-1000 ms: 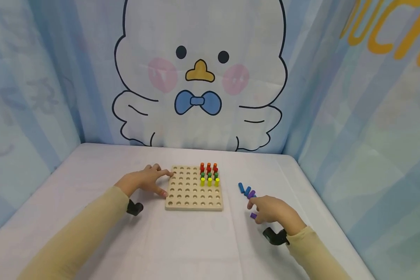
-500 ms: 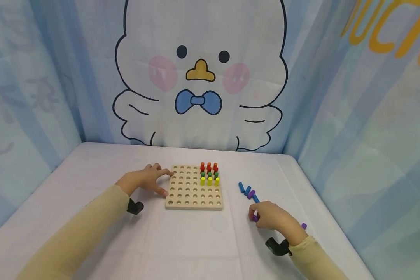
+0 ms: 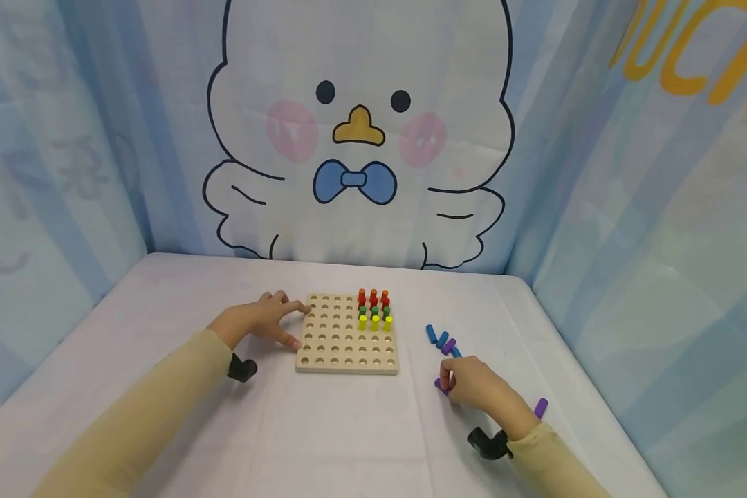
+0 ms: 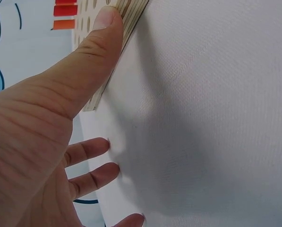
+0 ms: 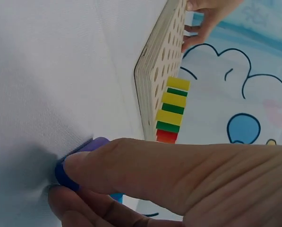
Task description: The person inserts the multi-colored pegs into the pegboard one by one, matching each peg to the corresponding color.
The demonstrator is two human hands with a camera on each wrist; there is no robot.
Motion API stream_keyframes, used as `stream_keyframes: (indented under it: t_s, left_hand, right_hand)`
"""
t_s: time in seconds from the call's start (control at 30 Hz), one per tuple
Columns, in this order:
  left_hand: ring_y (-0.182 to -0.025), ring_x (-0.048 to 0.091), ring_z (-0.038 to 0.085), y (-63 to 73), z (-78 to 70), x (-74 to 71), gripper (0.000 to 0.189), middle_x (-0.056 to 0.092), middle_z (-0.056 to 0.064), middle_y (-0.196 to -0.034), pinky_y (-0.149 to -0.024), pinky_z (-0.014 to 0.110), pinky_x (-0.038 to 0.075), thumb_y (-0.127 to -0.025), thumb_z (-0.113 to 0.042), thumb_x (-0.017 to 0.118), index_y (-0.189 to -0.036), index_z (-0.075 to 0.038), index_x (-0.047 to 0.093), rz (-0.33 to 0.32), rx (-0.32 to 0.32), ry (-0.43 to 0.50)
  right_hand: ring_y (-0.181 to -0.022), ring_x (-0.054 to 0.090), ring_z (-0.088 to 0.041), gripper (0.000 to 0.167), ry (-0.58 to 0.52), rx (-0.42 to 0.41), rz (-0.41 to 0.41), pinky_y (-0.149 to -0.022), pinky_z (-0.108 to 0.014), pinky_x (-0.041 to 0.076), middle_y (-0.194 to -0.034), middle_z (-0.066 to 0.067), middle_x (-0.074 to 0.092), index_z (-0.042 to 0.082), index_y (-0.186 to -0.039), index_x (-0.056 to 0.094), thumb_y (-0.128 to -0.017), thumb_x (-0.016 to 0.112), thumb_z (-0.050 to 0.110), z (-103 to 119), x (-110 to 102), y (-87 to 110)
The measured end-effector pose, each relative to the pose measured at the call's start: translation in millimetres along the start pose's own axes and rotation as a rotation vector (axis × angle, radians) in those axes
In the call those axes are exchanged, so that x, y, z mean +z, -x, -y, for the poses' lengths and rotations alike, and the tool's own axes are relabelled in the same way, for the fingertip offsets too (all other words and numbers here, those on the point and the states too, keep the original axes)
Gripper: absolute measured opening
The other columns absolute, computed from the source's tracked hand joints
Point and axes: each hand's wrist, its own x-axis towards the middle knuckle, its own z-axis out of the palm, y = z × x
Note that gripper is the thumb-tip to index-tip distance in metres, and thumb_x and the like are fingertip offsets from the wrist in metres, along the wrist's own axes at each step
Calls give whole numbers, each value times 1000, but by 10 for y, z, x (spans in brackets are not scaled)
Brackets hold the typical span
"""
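Note:
My right hand [image 3: 479, 384] pinches a purple peg [image 3: 440, 385] between thumb and index finger, low over the white table, right of a wooden pegboard [image 3: 346, 370]. In the right wrist view the peg [image 5: 99, 143] is partly covered by the thumb, and its near end looks dark blue. My left hand [image 3: 261, 321] rests at the board's left edge, thumb near the front and a finger farther back, the others spread loosely. Yellow pegs [image 3: 375, 323], green pegs [image 3: 375, 312] and red and orange pegs [image 3: 373, 299] stand in rows at the board's back right.
Blue pegs [image 3: 431, 334] and another purple peg [image 3: 449, 346] lie loosely beyond my right hand. One more purple peg [image 3: 541, 408] lies beside the right wrist. A patterned curtain [image 3: 355, 221] closes off the table's far side.
My right hand has drawn slightly nearer and closed its fingertips on the purple peg, which has shifted a little left. The purple peg beside the wrist has come into view. The left hand stays put.

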Motion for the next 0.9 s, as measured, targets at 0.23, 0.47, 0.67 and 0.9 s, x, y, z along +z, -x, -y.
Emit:
stream_keyframes:
  t_s: [0.23,0.47,0.67,0.9]
  left_hand:
    - [-140,37,46,8,-5,2,93,37,22,-156,-107,74,40,-79,-71,76,-157,-32,42,-6,7,12]
    - [-142,37,48,29,-8,-4,92,36,24,-157,-107,75,39,-80,-69,76,-157,-31,43,-12,26,18]
    - [-142,36,48,27,10,9,92,35,24,-158,-107,75,38,-80,-69,76,-157,-31,43,-10,27,18]
    - [-142,35,48,27,-1,-10,93,35,23,-158,-107,75,38,-80,-70,76,-158,-32,42,-2,17,20]
  right_hand:
    - [-73,56,-19,24,-25,45,-14,-63,-29,52,-83,-4,61,13,-90,64,-81,79,-3,82,10,-75]
    - [-74,54,-18,16,-55,-31,-100,-62,-29,48,-83,-4,60,10,-84,67,-84,80,0,169,-48,-130]
    - [-75,55,-18,16,-72,-18,-100,-64,-29,49,-83,-3,61,9,-86,67,-83,81,1,227,-34,-191]
    - [-79,57,-18,19,-134,-1,-110,-70,-29,55,-87,-3,64,8,-97,66,-86,81,2,263,31,-269]
